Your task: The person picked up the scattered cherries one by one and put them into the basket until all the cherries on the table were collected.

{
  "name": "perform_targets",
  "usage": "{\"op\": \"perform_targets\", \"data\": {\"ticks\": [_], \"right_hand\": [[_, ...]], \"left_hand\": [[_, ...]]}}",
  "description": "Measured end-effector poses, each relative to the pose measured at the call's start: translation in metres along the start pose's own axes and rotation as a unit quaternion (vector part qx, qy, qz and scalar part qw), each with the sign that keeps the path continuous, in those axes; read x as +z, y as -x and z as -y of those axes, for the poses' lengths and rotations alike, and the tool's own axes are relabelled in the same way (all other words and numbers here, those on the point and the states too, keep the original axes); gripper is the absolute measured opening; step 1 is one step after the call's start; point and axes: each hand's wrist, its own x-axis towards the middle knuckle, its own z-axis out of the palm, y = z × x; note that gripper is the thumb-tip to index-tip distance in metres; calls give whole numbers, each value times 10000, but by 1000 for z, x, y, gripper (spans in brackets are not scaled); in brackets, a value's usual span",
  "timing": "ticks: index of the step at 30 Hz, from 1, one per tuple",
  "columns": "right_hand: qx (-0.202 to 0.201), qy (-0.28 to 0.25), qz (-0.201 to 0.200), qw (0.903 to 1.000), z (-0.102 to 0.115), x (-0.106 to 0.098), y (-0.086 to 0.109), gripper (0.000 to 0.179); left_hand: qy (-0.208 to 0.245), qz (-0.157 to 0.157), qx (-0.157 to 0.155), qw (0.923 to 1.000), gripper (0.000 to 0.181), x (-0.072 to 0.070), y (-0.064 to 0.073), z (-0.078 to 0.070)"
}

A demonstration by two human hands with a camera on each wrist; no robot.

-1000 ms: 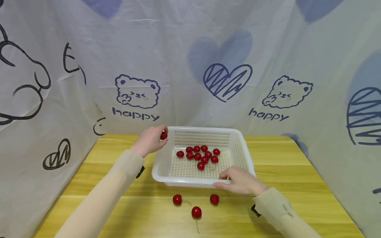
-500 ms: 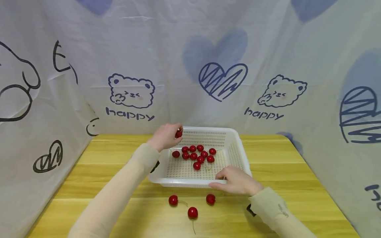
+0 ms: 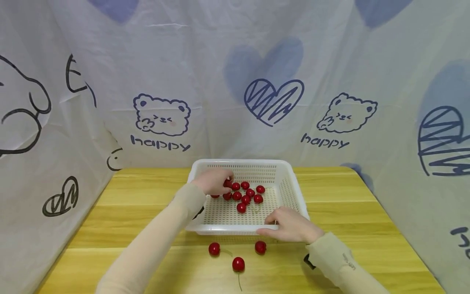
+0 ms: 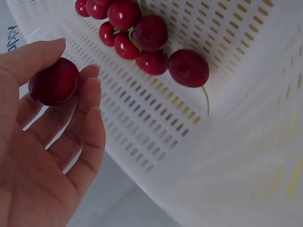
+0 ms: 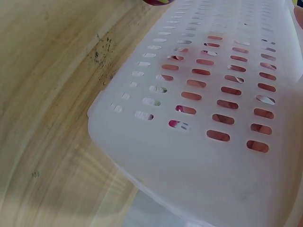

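My left hand (image 3: 213,181) reaches over the left side of a white slotted plastic basket (image 3: 244,228). Between thumb and fingers it pinches a dark red cherry (image 4: 54,81), close to the others inside. Several cherries (image 3: 245,199) lie clustered on the basket floor, some with green stems. In the left wrist view, one cherry (image 4: 188,68) with a stem lies at the cluster's edge. My right hand (image 3: 293,225) grips the front rim near the right corner, thumb outside and fingers inside. The right wrist view mostly shows the basket's slotted wall (image 5: 203,156).
On the wooden table (image 3: 341,212), in front of the basket, lie three loose cherries: one at the left (image 3: 214,249), one at the right (image 3: 260,247) and one nearest me (image 3: 238,264). A printed cloth (image 3: 220,81) hangs behind the table and along both sides.
My left hand has carried its cherry from the basket's left rim rightward and down among the other cherries. My right hand keeps its grip on the rim. The head view has shifted slightly.
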Motion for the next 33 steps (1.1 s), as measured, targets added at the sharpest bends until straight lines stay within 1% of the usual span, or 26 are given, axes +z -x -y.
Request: {"op": "perform_targets", "data": {"ticks": [7, 15, 20, 26, 28, 33], "right_hand": [[-33, -46, 8, 10000, 0, 1, 0, 43], [-8, -38, 20, 10000, -1, 1, 0, 43], [34, -87, 30, 10000, 0, 0, 0, 43], [42, -80, 26, 10000, 0, 0, 0, 43], [40, -48, 26, 10000, -1, 0, 0, 43], [62, -42, 22, 10000, 0, 0, 1, 43]], "left_hand": [[29, 180, -103, 9998, 19, 11, -4, -6], [255, 553, -257, 9978, 24, 25, -10, -3], [176, 606, -260, 9977, 22, 29, -11, -3], [146, 586, -33, 9982, 22, 31, -12, -5], [170, 569, -31, 9982, 23, 32, -12, -5], [265, 500, -167, 9983, 24, 33, -13, -7]]}}
